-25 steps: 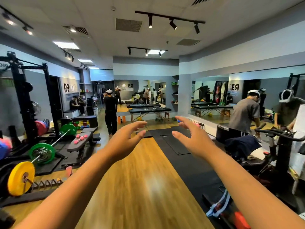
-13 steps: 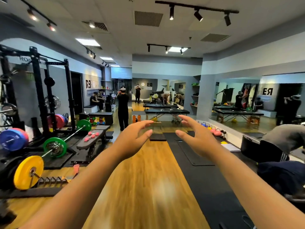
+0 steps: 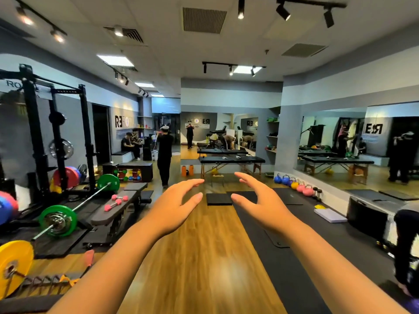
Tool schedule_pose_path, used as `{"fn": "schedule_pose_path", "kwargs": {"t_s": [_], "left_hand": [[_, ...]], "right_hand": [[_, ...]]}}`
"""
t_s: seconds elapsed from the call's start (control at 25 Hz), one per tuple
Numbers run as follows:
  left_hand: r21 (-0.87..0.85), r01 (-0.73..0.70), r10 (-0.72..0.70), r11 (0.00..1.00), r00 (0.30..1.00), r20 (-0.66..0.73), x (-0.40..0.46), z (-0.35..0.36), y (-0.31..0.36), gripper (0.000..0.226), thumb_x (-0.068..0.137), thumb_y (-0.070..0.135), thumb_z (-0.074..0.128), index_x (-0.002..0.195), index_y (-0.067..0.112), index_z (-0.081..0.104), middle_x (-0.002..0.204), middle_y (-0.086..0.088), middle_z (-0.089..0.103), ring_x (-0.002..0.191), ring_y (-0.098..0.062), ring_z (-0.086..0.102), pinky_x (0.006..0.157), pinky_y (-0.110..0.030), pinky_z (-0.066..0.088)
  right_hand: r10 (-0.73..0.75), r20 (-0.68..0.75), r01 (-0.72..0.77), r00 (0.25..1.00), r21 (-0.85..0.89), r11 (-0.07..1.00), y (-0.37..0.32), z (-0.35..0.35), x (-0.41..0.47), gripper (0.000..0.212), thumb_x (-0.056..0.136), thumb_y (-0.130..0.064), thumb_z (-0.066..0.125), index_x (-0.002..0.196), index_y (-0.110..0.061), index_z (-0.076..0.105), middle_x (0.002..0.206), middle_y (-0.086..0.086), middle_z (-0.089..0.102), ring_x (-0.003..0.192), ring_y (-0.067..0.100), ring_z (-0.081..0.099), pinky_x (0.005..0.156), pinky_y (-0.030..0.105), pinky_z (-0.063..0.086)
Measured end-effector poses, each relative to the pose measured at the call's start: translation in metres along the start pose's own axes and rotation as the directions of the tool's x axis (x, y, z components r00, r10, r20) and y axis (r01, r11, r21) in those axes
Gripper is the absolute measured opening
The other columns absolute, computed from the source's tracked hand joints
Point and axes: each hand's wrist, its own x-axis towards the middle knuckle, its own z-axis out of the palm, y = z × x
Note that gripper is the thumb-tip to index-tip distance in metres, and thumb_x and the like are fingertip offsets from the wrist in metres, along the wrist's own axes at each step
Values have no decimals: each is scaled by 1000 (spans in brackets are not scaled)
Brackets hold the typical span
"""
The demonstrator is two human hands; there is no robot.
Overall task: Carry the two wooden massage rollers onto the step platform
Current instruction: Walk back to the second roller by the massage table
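I hold both arms out in front of me over the wooden floor [image 3: 199, 257]. My left hand [image 3: 174, 205] is empty, with its fingers spread and only a little bent. My right hand [image 3: 260, 200] is empty too, with its fingers loose and reaching forward. The two palms face each other with a gap between them, and they do not touch.

I cannot see the wooden massage rollers anywhere in this view. I also cannot tell which thing is the step platform. A small black pad [image 3: 218, 198] lies flat on the floor just past my fingertips, between my two hands.

On the near left sits a barbell [image 3: 74, 205] with green plates, and a yellow plate [image 3: 13, 266] is closer to me. Beside the barbell is a dark bench [image 3: 118, 207] with two pink dumbbells [image 3: 115, 201] lying on it. A tall black rack [image 3: 56, 137] stands behind them.

On the right, long black mats [image 3: 294, 257] run along the floor. A row of colourful kettlebells [image 3: 292, 183] sits by the right wall, below a big mirror [image 3: 353, 146].

Far ahead are two black massage tables [image 3: 231, 158], one behind the other. Two orange foam rollers [image 3: 187, 170] stand upright on the floor left of them. A person in black clothes [image 3: 164, 155] stands far off on the left side, and other people sit by the far left wall.
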Motion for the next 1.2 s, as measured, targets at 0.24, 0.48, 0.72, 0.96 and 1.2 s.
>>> {"fn": "schedule_pose_path", "kwargs": {"t_s": [0.24,0.48,0.72,0.96,1.2], "left_hand": [[-24,-32,33,999,998,44,126,36,-112,45,104,47,49,149,40,47,150,16,52,139,-7,44,111,-37,38],[-54,-23,27,998,997,67,228,104,-209,45,104,49,48,148,43,46,151,19,49,141,-6,41,114,-38,37],[-30,-11,12,1000,999,33,369,179,-282,45,105,42,51,149,38,47,151,16,50,141,-8,42,114,-38,36],[-9,-31,32,999,999,15,518,219,-349,45,105,41,51,149,37,48,149,18,52,140,-3,42,115,-37,37],[20,-43,43,999,999,0,632,261,-440,46,105,41,51,151,37,46,152,16,50,142,-9,42,115,-43,37]], "right_hand": [[29,-3,-29,1000,-45,999,73,61,128,64,96,-54,61,155,-47,35,156,-16,46,139,2,37,106,29,31],[43,-15,-43,999,-33,999,172,115,244,66,95,-56,62,154,-49,34,155,-17,46,136,-1,37,104,28,32],[-17,41,19,999,-47,999,300,150,386,70,95,-54,63,157,-43,33,159,-19,41,146,5,35,114,33,34],[-27,56,28,998,-20,999,415,169,529,75,87,-69,56,155,-52,29,155,-24,41,145,3,34,115,37,35],[-10,59,11,998,-19,1000,507,211,634,73,89,-66,57,155,-49,31,159,-22,40,148,5,31,116,39,35]]}}
